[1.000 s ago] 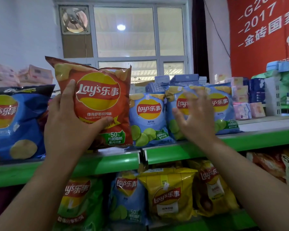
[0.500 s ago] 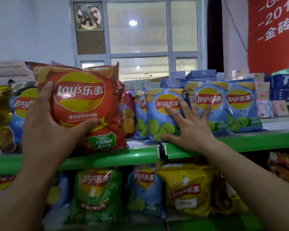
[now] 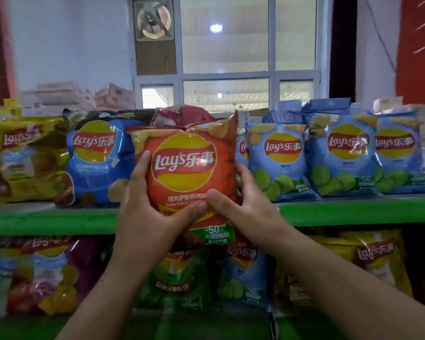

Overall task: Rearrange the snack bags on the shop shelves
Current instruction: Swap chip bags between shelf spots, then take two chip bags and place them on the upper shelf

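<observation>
An orange-red Lay's bag (image 3: 185, 165) is upright in front of the green upper shelf (image 3: 353, 212), at the middle of the view. My left hand (image 3: 147, 207) grips its left side with the thumb across the front. My right hand (image 3: 243, 207) grips its right side, thumb on the front too. A dark red bag (image 3: 182, 116) stands right behind it. To its left stand a dark blue Lay's bag (image 3: 96, 163) and a yellow Lay's bag (image 3: 25, 155). To its right stand light blue lime Lay's bags (image 3: 280, 160).
The lower shelf holds more Lay's bags: purple (image 3: 42, 273), green (image 3: 177, 280), light blue (image 3: 243, 273) and yellow (image 3: 373, 261). Boxed goods (image 3: 84, 94) are stacked behind the upper shelf, under a window (image 3: 226, 57). A red banner (image 3: 420, 45) hangs at the right.
My right hand left the light blue bags and took hold of the orange-red bag's right side. The bag now sits lower and centred in view. The camera turned left.
</observation>
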`<action>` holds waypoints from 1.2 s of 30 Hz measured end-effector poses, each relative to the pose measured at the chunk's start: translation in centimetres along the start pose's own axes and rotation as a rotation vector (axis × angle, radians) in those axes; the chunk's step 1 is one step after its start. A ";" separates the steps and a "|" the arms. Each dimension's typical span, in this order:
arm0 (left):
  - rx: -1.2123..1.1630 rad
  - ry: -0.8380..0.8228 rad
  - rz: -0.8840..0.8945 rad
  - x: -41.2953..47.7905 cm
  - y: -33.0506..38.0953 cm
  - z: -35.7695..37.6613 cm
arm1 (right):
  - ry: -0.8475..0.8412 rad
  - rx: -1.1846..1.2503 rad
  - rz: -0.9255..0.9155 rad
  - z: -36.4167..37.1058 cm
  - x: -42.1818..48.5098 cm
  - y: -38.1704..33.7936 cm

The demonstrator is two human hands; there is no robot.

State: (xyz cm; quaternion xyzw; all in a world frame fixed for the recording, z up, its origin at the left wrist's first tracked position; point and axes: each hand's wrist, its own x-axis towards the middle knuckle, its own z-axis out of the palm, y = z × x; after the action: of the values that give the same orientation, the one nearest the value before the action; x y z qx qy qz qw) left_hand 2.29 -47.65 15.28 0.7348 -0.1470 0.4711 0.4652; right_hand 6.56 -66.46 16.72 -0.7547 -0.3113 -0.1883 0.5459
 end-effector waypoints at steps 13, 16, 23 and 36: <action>-0.343 -0.287 -0.305 -5.9 -6.2 -5.1 | 0.110 0.489 0.229 4.6 -7.5 5.6; -0.378 -0.381 -0.409 -8.4 -8.9 -6.1 | 0.085 0.506 0.319 6.8 -9.4 7.3; -0.309 -0.429 -0.630 -12.9 -14.6 -9.6 | -0.024 0.503 0.426 14.8 -11.9 9.7; -0.298 -0.379 -0.842 -21.0 -23.7 -20.5 | -0.209 0.573 0.736 29.7 -13.7 12.8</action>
State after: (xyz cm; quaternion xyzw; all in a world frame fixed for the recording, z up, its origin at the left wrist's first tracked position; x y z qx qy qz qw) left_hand -4.36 -23.02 -12.53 0.7287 0.0152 0.0735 0.6807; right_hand 3.45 -44.80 -10.76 -0.6488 -0.1159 0.1876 0.7283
